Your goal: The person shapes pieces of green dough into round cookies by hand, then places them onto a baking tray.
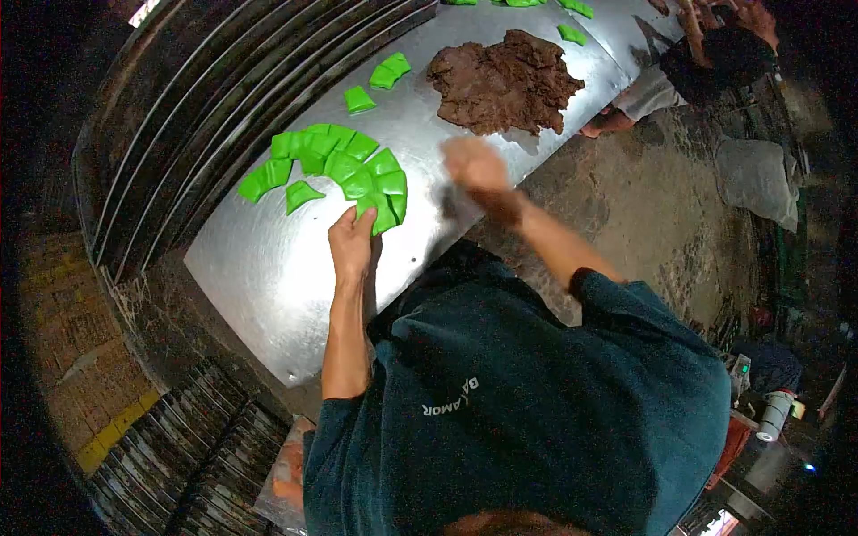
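Note:
My left hand (pixel 350 243) is at the near edge of a fan of flat, glossy green pieces, its thumb and fingers closed on one green piece (pixel 382 217). The green pieces (pixel 342 167) overlap in a curved row on the metal table (pixel 277 304); they look soft, like cut dough. One loose green piece (pixel 302 196) lies inside the curve. Smeared by motion, my right hand (pixel 478 167) is over the table's near edge, just below a rough, lumpy brown dough-like mass (pixel 507 82). Its fingers cannot be made out.
Stacked dark curved trays or racks (pixel 179 152) line the table's far left side. More green pieces (pixel 391 71) lie farther along the table. At the top right, another person's arm (pixel 617 121) reaches the table edge. A whitish sack (pixel 756 183) sits on the floor.

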### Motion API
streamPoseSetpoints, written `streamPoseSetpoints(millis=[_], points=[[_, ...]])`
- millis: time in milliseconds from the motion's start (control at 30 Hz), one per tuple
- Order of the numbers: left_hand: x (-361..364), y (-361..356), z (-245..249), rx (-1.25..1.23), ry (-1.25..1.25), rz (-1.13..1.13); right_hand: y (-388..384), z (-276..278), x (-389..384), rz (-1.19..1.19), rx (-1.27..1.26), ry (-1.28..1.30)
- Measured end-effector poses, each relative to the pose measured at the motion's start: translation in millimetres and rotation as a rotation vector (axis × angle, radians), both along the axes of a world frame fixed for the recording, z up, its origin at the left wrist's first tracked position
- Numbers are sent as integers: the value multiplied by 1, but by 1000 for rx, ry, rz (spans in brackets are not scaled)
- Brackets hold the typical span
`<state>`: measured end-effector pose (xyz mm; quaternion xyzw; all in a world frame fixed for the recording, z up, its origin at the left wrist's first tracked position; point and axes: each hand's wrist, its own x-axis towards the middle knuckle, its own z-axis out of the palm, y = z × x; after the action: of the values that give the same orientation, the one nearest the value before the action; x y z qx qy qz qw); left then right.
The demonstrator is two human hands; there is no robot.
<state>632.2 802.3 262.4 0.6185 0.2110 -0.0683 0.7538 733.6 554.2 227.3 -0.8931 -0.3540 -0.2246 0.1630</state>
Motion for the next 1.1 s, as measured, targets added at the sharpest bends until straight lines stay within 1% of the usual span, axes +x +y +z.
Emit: streamPoseSetpoints(millis=[33, 100, 133, 200, 233, 267, 300, 333, 367, 400, 433, 467, 500, 533, 600, 633, 700, 733, 800, 833, 867, 933, 1000, 1067, 1100], points=[[-1, -1, 1, 3, 16, -2, -9, 22, 17, -212, -74, 17], [3, -3, 3, -48, -34, 14, -37, 19, 45, -249, -223, -103], [6, -6, 6, -42, -19, 15, -41, 12, 51, -246, -219, -88], [6, -11, 12, -94, 16, 42, -43, 3, 49, -236, -321, 53], [5, -11, 14, -85, 39, 35, -44, 7, 47, -246, -373, 191], [7, -11, 16, -34, 39, 48, -49, 9, 48, -249, -370, 205], [7, -12, 17, 15, 38, 63, -58, 10, 49, -128, -264, 243], [5, -10, 14, 14, 45, 62, -66, 11, 50, -6, -159, 275], [3, -7, 9, -43, 6, 115, -73, 12, 42, -116, -60, 442], [1, -6, 5, -102, -34, 173, -71, 11, 29, -110, -70, 442], [0, -6, 5, -183, -37, 252, -70, 4, 12, -193, 194, 493], [-3, -4, 6, -186, -37, 255, -70, -11, -1, -277, 463, 539], [-5, -1, 7, -254, -15, 254, -88, -53, -4, -238, 212, 264], [-7, 1, 10, -321, 6, 253, -87, -40, -3, -237, 212, 261], [-14, 3, 10, -293, 46, 272, -84, -7, -1, -167, 338, 589], [-17, 4, 6, -205, 39, 246, -73, 11, 4, -162, 340, 586], [-19, 5, 4, -68, 37, 236, -44, 37, 11, -552, 74, 528], [-20, 7, 5, 28, 3, 213, -43, 30, 12, -531, 84, 534], [-22, 8, 9, -75, 5, 279, -38, 7, 21, -493, -31, 542], [-23, 10, 5, -93, -13, 293, -26, 25, 18, -388, 31, 614], [-24, 11, 1, -117, -35, 296, -5, 35, 11, -352, 36, 614], [-23, 6, 7, -255, -35, 341, 43, 56, -8, -73, 737, 1220], [-21, -1, 15, -338, -47, 344, 81, 78, -35, 200, 795, 1343], [-20, -6, 21, -404, -97, 322, 116, 69, -59, 203, 501, 808], [-21, -6, 28, -375, -98, 331, 125, 71, -64, 162, 361, 645]])
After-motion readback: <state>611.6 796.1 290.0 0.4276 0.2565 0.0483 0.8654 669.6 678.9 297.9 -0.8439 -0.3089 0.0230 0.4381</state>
